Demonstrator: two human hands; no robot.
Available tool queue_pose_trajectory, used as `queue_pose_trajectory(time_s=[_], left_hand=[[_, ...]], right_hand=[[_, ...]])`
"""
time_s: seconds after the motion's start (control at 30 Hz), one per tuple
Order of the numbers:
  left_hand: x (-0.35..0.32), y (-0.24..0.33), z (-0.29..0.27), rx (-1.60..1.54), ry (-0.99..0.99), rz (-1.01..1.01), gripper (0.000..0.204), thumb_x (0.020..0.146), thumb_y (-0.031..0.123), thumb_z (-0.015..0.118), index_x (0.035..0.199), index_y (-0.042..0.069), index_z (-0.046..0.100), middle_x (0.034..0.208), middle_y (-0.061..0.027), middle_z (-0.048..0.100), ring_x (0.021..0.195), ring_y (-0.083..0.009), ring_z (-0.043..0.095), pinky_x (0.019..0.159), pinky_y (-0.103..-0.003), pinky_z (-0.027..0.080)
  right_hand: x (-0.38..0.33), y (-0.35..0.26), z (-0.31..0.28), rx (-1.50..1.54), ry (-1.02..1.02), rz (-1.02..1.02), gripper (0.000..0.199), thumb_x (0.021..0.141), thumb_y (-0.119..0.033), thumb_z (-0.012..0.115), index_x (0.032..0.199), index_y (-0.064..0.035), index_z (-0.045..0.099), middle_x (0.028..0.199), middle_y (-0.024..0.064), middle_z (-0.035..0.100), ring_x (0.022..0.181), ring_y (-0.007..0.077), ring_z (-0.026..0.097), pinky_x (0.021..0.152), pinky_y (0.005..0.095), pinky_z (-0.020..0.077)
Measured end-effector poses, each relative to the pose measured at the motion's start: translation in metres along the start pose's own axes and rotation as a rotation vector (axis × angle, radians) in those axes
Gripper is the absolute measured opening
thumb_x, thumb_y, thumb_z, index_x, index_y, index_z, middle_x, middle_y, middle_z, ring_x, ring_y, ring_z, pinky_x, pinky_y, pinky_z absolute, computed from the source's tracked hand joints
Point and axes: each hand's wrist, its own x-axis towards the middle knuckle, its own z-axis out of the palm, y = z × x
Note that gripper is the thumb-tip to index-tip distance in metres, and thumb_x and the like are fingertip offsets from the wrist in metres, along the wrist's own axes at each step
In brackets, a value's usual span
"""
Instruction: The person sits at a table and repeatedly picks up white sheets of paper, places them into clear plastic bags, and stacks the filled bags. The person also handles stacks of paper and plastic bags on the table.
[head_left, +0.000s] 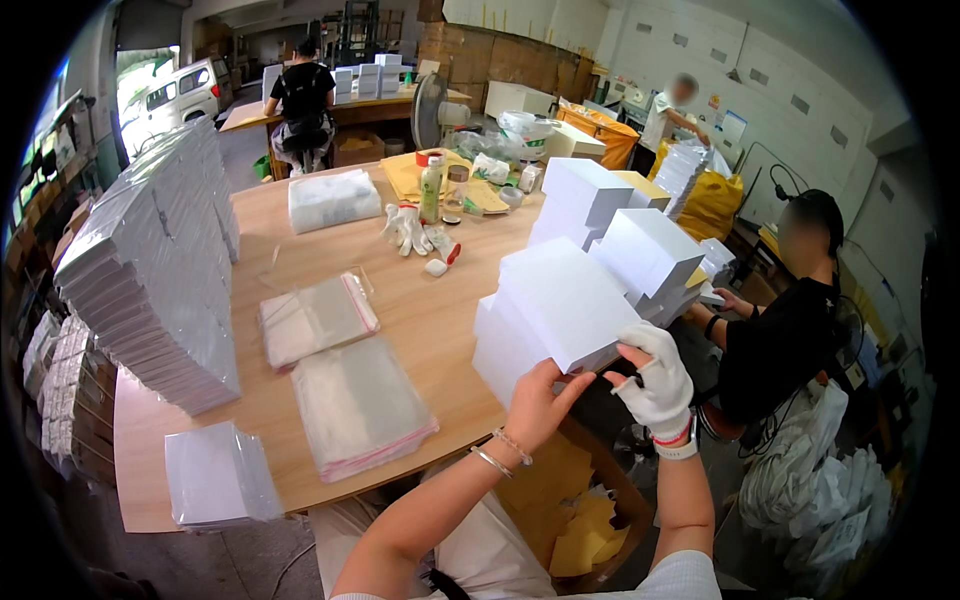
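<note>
Up close, the person's bare left hand (538, 402) grips the near lower edge of a white box (565, 305), fingers curled under it and thumb against its side. The right hand (655, 380), in a white cloth glove, closes on the same box at its right lower corner, so both hands hold it together. This box sits at about five o'clock on the wooden table (420, 310), at the near end of a heap of white boxes (620, 230) that climbs away toward one o'clock.

At roughly seven o'clock from the held box lie two stacks of clear plastic bags with red edges: the nearer stack (358, 405) and, just beyond it toward ten o'clock, a smaller stack (315, 318). A tall leaning pile of flat white packs (160, 270) fills the table's nine o'clock side, and a short bundle of white sheets (215, 475) rests at the eight o'clock corner. A pair of white gloves (408, 228) and a green bottle (431, 190) lie toward twelve o'clock.

At three o'clock, a seated person in black (790, 330) works beside the box heap.
</note>
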Motion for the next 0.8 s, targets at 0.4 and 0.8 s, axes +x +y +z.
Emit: queue_pose_trajectory(time_s=[0.4,0.8], left_hand=[[0.006,-0.023,-0.004,0.176,0.071,0.102,0.014,0.079,0.008,0.065,0.089,-0.002,0.061,0.076,-0.0106,0.063,0.067,-0.0147,0.059,0.062,-0.027,0.047],[0.021,-0.035,-0.017,0.145,0.082,0.106,0.007,0.079,0.003,0.057,0.077,-0.002,0.053,0.075,-0.0149,0.058,0.061,-0.0265,0.060,0.052,-0.032,0.049]], right_hand=[[-0.036,-0.004,-0.003,0.069,0.058,0.169,0.028,0.066,0.003,0.066,0.092,-0.0016,0.056,0.094,0.0134,0.060,0.085,0.0295,0.059,0.075,0.0344,0.0481],[-0.006,0.004,0.040,1.700,0.306,1.402,0.044,0.085,-0.034,0.055,0.113,-0.0013,0.044,0.100,0.0182,0.057,0.089,0.0307,0.061,0.068,0.0428,0.0547]])
